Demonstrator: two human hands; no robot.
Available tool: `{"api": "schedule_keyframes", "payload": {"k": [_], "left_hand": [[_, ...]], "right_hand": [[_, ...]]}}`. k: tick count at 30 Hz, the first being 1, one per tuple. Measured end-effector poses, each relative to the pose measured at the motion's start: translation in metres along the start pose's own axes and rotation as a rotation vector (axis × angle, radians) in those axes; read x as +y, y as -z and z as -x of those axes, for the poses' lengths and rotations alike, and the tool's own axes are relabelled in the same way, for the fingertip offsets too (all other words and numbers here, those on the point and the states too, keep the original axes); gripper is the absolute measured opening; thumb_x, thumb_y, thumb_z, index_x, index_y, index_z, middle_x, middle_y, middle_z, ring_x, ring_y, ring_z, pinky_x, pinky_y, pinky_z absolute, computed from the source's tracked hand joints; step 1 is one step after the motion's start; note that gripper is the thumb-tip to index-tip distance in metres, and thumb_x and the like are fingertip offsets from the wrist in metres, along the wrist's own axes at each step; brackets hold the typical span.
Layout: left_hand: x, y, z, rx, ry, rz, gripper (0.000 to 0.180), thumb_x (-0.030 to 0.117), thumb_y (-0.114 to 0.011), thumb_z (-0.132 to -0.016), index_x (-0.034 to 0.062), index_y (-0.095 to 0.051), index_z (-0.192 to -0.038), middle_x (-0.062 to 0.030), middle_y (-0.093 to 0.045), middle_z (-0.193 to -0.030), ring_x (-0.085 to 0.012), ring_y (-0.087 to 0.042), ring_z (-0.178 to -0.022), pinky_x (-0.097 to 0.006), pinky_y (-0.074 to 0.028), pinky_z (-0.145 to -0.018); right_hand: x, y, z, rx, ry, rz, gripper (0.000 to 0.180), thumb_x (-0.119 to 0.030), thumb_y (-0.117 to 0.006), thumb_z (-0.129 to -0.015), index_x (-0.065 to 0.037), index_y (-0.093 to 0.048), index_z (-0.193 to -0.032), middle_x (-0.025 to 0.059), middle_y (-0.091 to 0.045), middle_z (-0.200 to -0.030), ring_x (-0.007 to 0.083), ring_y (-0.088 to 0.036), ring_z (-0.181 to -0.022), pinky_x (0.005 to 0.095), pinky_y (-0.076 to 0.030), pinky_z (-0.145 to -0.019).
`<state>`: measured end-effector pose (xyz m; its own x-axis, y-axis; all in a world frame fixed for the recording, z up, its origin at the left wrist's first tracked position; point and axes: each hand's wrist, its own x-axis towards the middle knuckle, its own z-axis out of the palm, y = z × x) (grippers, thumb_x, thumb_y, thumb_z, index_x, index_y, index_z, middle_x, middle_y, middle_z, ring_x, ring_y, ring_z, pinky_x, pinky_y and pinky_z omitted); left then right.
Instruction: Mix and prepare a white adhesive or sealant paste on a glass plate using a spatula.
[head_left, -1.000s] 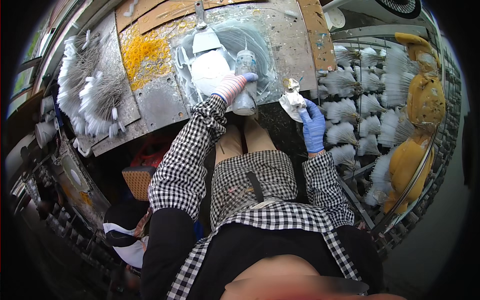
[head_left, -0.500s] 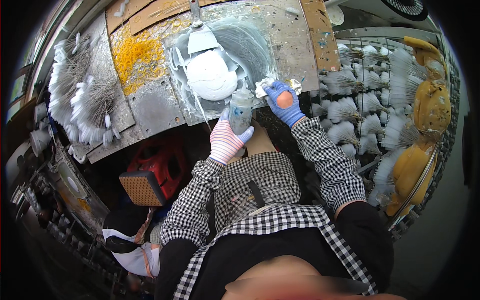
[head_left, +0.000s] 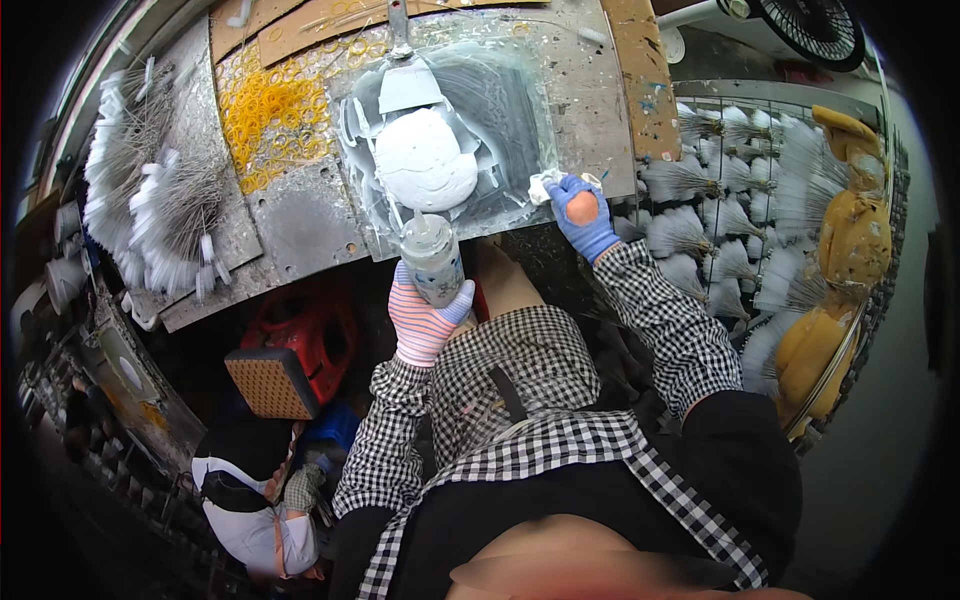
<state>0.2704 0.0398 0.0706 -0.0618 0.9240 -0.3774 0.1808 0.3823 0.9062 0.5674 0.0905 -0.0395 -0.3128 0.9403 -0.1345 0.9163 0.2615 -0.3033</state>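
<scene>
My left hand [head_left: 418,322], in a striped knit glove, is wrapped round a cloudy squeeze bottle [head_left: 433,262] with a nozzle. The bottle hangs at the table's front edge, its nozzle pointing at a mound of white paste [head_left: 425,162]. My right hand [head_left: 584,218], in a blue glove with a large hole on its back, grips a crumpled white cloth [head_left: 541,187] at the table's front right. The paste lies on a smeared dark slab [head_left: 512,105], and a wide-bladed scraper [head_left: 408,86] rests just behind the mound.
Yellow rings [head_left: 265,108] are scattered left of the slab. White-tipped bristly bundles [head_left: 175,215] lie at the table's left, with more on a rack [head_left: 735,215] at right. Below the table stands a red stool-like object [head_left: 300,335]. Another person [head_left: 255,500] is at lower left.
My left hand has moved left and toward me with the bottle, away from the slab's front right. My right hand and the cloth have shifted slightly right and nearer to me.
</scene>
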Motion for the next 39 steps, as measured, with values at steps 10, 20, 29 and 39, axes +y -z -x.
{"api": "schedule_keyframes", "payload": {"k": [10, 20, 29, 39], "left_hand": [[-0.011, 0.005, 0.008, -0.001, 0.041, 0.181, 0.068, 0.012, -0.086, -0.067, 0.0012, -0.051, -0.125, -0.0098, -0.064, -0.114, -0.0163, -0.062, -0.102, -0.032, -0.049, -0.091], [-0.018, 0.021, 0.013, 0.105, -0.025, 0.086, 0.064, 0.011, -0.087, -0.067, 0.0032, -0.054, -0.121, -0.005, -0.063, -0.109, -0.0151, -0.061, -0.097, -0.031, -0.049, -0.089], [-0.021, 0.018, 0.0, 0.061, -0.032, 0.063, 0.058, 0.016, -0.087, -0.07, 0.0028, -0.055, -0.118, -0.0062, -0.064, -0.107, -0.0166, -0.061, -0.096, -0.033, -0.049, -0.09], [-0.025, 0.016, 0.004, 0.073, -0.053, 0.026, 0.065, 0.013, -0.087, -0.065, 0.0024, -0.054, -0.12, -0.0085, -0.065, -0.109, -0.017, -0.062, -0.098, -0.031, -0.05, -0.089]], "right_hand": [[0.015, -0.002, -0.053, 0.158, -0.108, 0.056, 0.019, -0.014, -0.062, -0.08, -0.007, -0.068, -0.097, 0.0129, -0.065, -0.09, 0.0309, -0.065, -0.084, 0.0427, -0.051, -0.074], [-0.017, -0.008, -0.042, 0.106, 0.174, -0.251, 0.023, -0.012, -0.061, -0.082, -0.005, -0.069, -0.102, 0.0125, -0.067, -0.092, 0.0303, -0.066, -0.084, 0.0397, -0.052, -0.075], [-0.034, -0.006, -0.045, 0.074, 0.309, -0.163, 0.025, -0.012, -0.06, -0.081, -0.007, -0.068, -0.104, 0.0112, -0.066, -0.096, 0.0291, -0.065, -0.089, 0.0394, -0.052, -0.079], [-0.046, -0.017, -0.02, -0.058, 0.428, -0.247, 0.021, -0.013, -0.057, -0.084, -0.005, -0.066, -0.101, 0.011, -0.063, -0.091, 0.0295, -0.063, -0.084, 0.0408, -0.052, -0.075]]}}
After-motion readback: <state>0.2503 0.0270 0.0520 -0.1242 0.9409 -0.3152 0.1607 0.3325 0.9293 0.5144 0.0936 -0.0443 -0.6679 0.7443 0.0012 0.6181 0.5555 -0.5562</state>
